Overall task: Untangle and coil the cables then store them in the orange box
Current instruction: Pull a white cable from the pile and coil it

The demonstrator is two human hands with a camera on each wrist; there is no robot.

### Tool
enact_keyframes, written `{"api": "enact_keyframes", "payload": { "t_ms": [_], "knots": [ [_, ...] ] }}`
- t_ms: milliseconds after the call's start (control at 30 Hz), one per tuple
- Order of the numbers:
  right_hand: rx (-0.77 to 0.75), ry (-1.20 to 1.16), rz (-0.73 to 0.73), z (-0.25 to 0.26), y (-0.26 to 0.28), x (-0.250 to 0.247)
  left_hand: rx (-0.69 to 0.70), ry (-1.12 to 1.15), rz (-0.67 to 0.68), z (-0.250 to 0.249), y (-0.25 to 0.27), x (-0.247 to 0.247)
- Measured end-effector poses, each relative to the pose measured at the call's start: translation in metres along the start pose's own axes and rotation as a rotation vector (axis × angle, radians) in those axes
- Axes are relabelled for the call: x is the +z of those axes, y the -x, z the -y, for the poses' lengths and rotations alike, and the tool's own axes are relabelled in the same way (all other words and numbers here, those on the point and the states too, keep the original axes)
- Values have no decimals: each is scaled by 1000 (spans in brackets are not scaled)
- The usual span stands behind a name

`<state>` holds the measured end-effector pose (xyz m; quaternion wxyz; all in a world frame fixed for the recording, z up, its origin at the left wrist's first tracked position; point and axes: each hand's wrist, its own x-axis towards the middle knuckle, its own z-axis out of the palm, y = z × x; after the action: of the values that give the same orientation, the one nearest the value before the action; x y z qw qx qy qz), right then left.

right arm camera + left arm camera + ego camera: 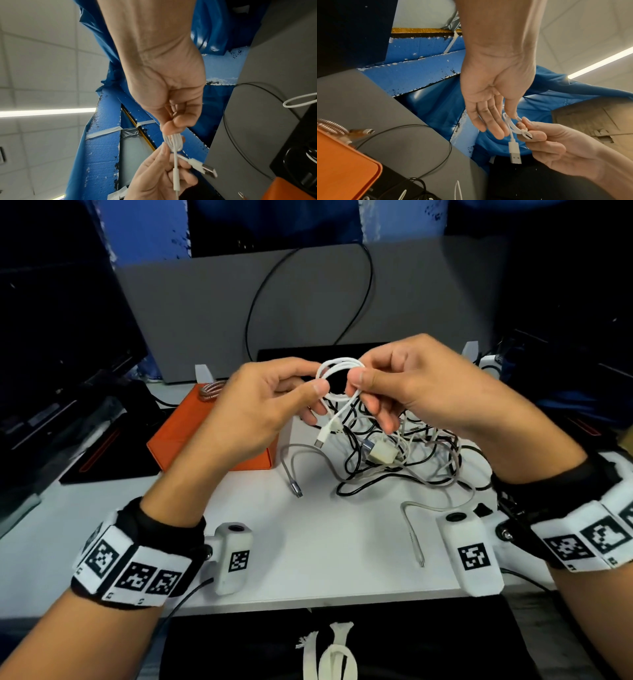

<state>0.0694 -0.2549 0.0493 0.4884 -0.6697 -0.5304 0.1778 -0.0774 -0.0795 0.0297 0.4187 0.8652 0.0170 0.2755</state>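
Note:
A short white cable point(337, 364) is wound into a small coil held in the air between both hands. My left hand point(317, 398) pinches the coil's left side with thumb against fingers; its fingers look fairly straight in the left wrist view point(506, 121). My right hand point(359, 386) pinches the right side of the coil point(175, 142). Two loose ends hang below, one with a USB plug point(515, 152). The orange box point(191, 436) sits on the white desk at the left, under my left hand. A tangle of black, grey and white cables point(404, 453) lies beneath my right hand.
A coiled copper-coloured braided cable point(210, 389) lies at the far side of the box. In the tangle sits a white charger block point(382, 453). A grey cable end point(294, 470) and a white cable end point(414, 535) trail toward me. Dark monitors stand at the left; a grey panel point(205, 313) stands behind.

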Motion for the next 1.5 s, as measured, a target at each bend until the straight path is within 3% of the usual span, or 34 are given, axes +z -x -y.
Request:
{"api": "enact_keyframes", "payload": {
  "t_ms": [100, 300, 433, 567, 700, 900, 1033, 1267, 1400, 1500],
  "knots": [
    [6, 34, 5, 0, 0, 1, 40, -142, -10, -1, 2, 6],
    [-36, -18, -89, -5, -6, 16, 62, -212, -196, -5, 3, 10],
    [-64, 16, -150, -6, -8, 25, 50, -123, -201, -1, 1, 8],
    [-52, 58, -157, -5, -7, 18, -37, 140, -22, 0, -2, 2],
    [-29, 58, -137, -3, -5, 14, -159, 101, 102, 4, -1, 1],
    [-37, 302, -185, -7, -5, 10, -148, 276, 15, -1, -2, -13],
    [-17, 259, -131, -8, -6, 20, -57, 387, -61, -5, 0, -7],
    [21, 171, -170, -5, -6, 20, 148, 114, -217, -1, 0, 5],
    [27, 240, -191, -6, -6, 21, 229, -244, -252, -1, 3, 4],
    [16, 301, -201, -6, -4, 23, 257, -368, -275, 2, 3, 3]
  ]
}}
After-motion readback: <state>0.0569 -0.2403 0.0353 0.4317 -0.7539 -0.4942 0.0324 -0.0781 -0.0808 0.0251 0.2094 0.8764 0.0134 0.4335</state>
